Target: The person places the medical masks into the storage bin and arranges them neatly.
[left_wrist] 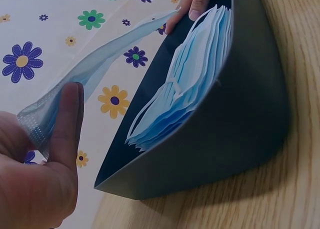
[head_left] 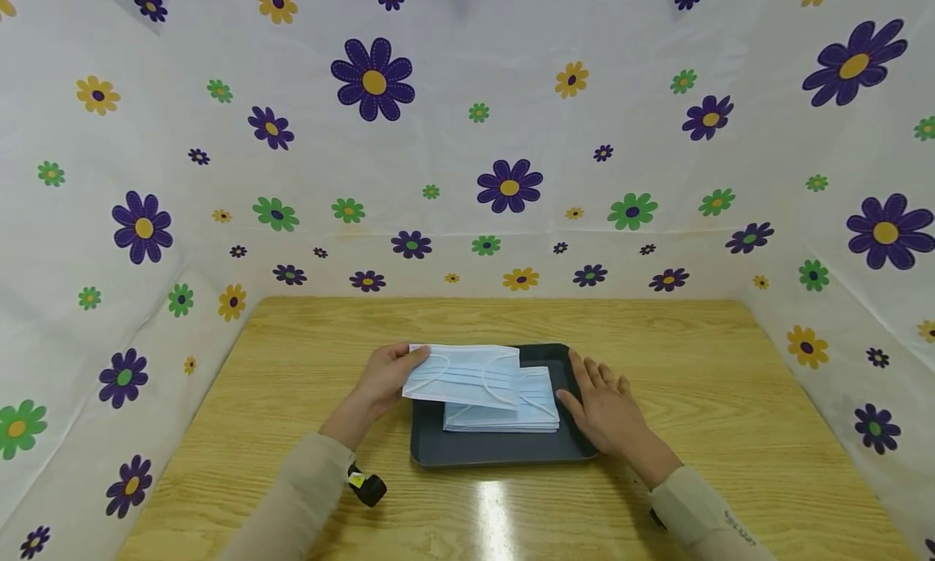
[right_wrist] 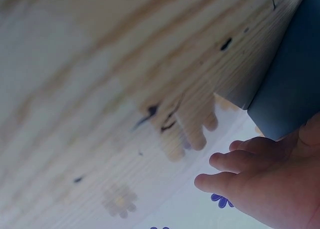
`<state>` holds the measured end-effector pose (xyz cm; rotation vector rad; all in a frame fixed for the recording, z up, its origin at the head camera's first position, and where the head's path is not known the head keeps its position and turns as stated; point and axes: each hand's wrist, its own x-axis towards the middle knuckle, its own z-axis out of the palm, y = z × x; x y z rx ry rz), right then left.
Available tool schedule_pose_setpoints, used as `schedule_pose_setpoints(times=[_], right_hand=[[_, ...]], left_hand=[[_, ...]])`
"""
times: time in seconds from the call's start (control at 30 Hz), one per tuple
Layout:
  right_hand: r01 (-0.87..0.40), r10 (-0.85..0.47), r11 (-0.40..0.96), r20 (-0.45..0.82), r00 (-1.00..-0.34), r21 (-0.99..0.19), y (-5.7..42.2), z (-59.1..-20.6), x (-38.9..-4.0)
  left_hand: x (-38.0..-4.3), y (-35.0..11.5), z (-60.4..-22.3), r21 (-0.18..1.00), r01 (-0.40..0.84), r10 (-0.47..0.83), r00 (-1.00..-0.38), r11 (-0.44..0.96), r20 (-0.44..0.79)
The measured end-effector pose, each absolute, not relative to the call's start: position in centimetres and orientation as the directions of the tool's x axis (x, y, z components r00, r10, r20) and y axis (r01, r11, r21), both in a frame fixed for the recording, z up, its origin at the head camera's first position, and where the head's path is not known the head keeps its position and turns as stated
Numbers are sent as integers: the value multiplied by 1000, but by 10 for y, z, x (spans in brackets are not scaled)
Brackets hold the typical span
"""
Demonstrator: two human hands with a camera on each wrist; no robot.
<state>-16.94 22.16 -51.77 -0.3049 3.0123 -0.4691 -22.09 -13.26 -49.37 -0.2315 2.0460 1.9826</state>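
Observation:
My left hand (head_left: 385,376) pinches the left end of a pale blue face mask (head_left: 463,374), thumb on top and fingers beneath. White ear loops lie across the mask. In the left wrist view the held mask (left_wrist: 100,59) slants up above the tray, apart from the pile at the hand's end. Below it, a stack of similar masks (head_left: 504,419) lies in a dark grey tray (head_left: 504,451). My right hand (head_left: 606,407) rests at the tray's right side, its fingers extended along the rim and the thumb over the inner edge.
The tray stands on a wood-grain table (head_left: 329,325). A white cloth (head_left: 453,139) with purple, yellow and green flowers surrounds the table at the back and sides. A black wrist device (head_left: 368,486) hangs under the left sleeve.

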Motion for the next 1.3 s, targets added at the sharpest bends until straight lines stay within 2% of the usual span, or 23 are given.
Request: schedule_pose_setpoints(times=[0.37,1.07,1.2,1.3], right_hand=[[-180,-202,934,-42,-978,-307,223,-520,-169],[-192,-216,931,-44,-975,-311,222,-515,-168],[-191,-215,932,-46,-976,-307,223,-516,-169],[-191,-216,933,-50,-975,-307,222,-516,-169]], left_hand=[[-219,-114,-500,951,-272,49,-958,145,-282],[-218,-83,-507,953,-296,58,-952,64,-300],[-217,-82,-508,956,-247,44,-965,155,-257],[-216,-85,-506,947,-166,37,-982,277,-183]])
